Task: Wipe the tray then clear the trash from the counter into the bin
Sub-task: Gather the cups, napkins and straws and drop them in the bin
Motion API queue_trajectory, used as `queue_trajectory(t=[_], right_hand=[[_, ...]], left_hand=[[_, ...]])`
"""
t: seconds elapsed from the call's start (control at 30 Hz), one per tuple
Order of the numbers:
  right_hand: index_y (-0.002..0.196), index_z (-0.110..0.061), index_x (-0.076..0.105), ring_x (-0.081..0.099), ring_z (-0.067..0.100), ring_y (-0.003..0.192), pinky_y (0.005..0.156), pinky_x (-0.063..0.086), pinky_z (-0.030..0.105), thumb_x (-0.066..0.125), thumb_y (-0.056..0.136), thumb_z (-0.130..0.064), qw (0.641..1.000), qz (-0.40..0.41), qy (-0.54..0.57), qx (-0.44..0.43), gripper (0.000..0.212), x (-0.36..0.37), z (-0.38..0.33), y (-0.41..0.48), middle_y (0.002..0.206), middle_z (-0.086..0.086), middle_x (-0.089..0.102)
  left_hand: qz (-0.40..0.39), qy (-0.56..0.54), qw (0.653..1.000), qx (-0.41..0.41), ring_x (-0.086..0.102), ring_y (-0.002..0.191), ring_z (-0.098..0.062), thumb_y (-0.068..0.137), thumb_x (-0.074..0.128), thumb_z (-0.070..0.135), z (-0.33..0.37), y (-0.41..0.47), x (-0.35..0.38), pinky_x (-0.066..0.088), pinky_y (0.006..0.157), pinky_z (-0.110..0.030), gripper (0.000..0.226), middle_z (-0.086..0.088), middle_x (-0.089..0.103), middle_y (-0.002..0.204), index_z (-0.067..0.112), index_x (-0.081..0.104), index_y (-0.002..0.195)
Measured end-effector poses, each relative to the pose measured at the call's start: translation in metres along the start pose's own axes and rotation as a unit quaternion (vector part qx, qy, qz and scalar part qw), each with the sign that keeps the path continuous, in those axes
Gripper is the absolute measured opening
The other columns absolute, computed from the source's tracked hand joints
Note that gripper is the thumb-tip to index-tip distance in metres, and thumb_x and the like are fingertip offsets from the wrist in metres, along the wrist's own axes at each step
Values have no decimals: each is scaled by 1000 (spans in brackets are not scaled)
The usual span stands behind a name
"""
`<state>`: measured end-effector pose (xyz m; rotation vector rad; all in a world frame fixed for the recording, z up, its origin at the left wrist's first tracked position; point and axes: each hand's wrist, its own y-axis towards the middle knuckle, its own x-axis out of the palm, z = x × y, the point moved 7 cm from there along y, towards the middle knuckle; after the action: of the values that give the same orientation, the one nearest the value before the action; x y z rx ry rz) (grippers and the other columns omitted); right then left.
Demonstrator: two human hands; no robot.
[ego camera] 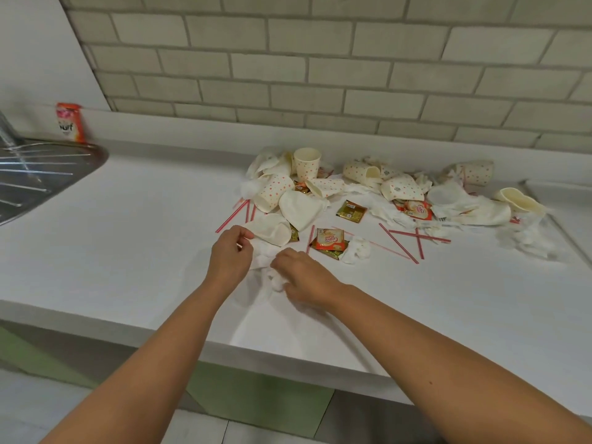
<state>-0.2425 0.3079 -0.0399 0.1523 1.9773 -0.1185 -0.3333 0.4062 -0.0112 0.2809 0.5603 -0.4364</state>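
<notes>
White tabletop (134,238) is carrying a trash heap.
Dotted paper cups (307,163), striped straws (404,243), sachets (330,239) and crumpled tissues (358,249) are lying scattered toward the right; an orange pouch (69,122) is standing back left.

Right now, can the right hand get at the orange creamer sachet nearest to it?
Probably yes. The orange sachet lies uncovered on the counter just beyond the right hand, with nothing between them. The hand's fingers are curled on crumpled tissue, though, so it may need to let that go first.

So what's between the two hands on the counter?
In the head view, crumpled white tissue lies there on the counter, gripped by the left hand and the right hand.
</notes>
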Motion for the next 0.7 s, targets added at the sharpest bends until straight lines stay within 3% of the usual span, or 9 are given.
queue_trajectory(t=[0.07, 0.17, 0.3, 0.4, 0.53, 0.6, 0.7], right_hand=[[120, -5, 53, 48, 29, 109, 90, 42, 37, 51, 85, 0, 998, 30, 47, 16, 36, -10, 4, 1, 121, 12, 51], [110, -3, 55, 47, 26, 98, 77, 37, 32, 46, 87, 3, 991, 90, 94, 42, 26, -26, 15, -1, 107, 13, 56], [107, -5, 53, 43, 18, 80, 61, 33, 28, 38, 88, 6, 973, 159, 146, 85, 27, -48, 31, -7, 91, 10, 50], [111, -8, 56, 44, 19, 81, 64, 32, 31, 34, 91, 6, 967, 192, 123, 109, 33, -60, 39, -11, 89, 10, 52], [98, -6, 66, 44, 17, 68, 52, 29, 26, 34, 93, 0, 962, 206, 108, 145, 32, -64, 48, -13, 70, 4, 54], [92, -6, 68, 51, 18, 71, 58, 35, 28, 36, 95, -6, 964, 194, 94, 157, 32, -61, 50, -12, 75, 4, 62], [57, -13, 52, 49, 18, 62, 55, 34, 30, 45, 95, -24, 966, 169, 93, 170, 40, -54, 53, -10, 61, 1, 52]], left_hand=[[-19, 26, 999, -6, 50, 84, -17, 90, 44, 3, -5, 2, 2, 38, 64, -20, 19, -9, 56, 111, 7, 57, 104], [-73, 101, 992, -21, 49, 86, -19, 87, 57, 12, -14, 3, 8, 37, 74, -25, 23, -14, 51, 115, 6, 53, 108], [-158, 262, 948, -81, 51, 111, -28, 75, 70, 49, -29, -5, 13, 44, 87, -33, 71, -12, 41, 125, 7, 40, 124], [-194, 324, 919, -114, 46, 119, -28, 66, 73, 58, -34, -14, 18, 44, 91, -34, 91, -11, 40, 127, 6, 33, 130], [-221, 312, 917, -109, 50, 116, -24, 68, 75, 51, -30, -17, 24, 46, 90, -31, 86, -10, 48, 125, 5, 36, 128], [-234, 308, 915, -111, 53, 114, -23, 71, 75, 48, -29, -18, 24, 46, 89, -29, 79, -8, 51, 123, 5, 39, 126], [-249, 311, 910, -111, 54, 113, -21, 73, 73, 47, -30, -18, 24, 43, 83, -25, 71, -7, 54, 123, 6, 45, 124]])
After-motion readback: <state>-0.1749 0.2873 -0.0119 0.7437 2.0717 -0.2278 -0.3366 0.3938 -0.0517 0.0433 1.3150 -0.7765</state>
